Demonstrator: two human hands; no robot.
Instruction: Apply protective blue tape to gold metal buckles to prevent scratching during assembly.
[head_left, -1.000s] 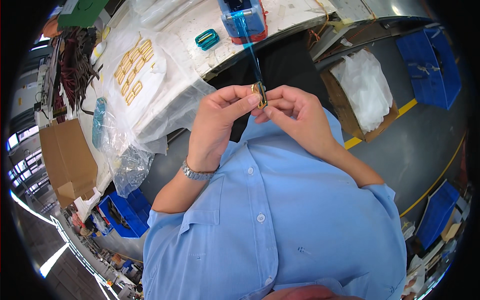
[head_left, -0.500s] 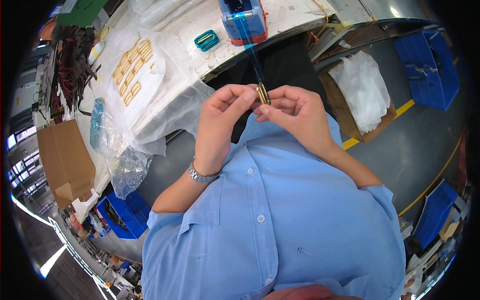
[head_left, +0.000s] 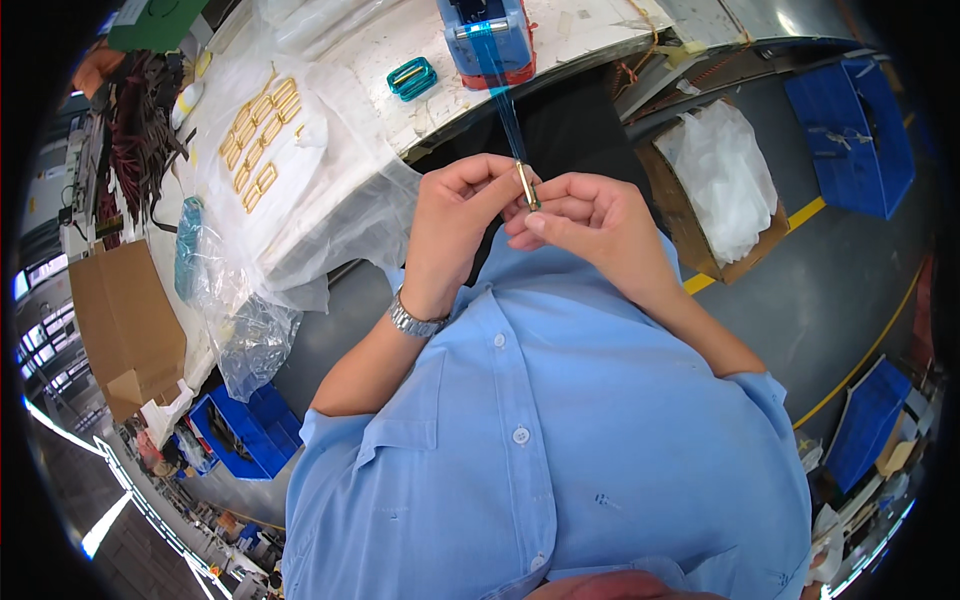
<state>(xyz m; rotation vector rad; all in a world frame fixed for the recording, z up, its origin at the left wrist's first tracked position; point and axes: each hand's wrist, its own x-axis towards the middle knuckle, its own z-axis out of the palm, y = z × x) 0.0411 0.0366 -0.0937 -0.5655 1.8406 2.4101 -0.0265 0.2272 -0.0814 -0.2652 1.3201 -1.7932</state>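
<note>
Between my two hands is a small gold metal buckle, seen nearly edge-on. My left hand pinches it from the left with thumb and fingers. From the right, the closed thumb and fingers of my right hand grip its lower end. A strip of clear blue film runs taut from the blue tape dispenser at the table edge down to the buckle. My fingers hide part of the buckle, so how far the film wraps round it cannot be told. A teal-wrapped buckle lies left of the dispenser.
Several bare gold buckles lie in rows on white sheeting at the left of the table. A cardboard box of white plastic bags stands on the floor at right, near a blue bin. Another carton is at far left.
The buckle has turned from showing its flat face to nearly edge-on. My left hand has shifted slightly up and right. The blue film now looks wider.
</note>
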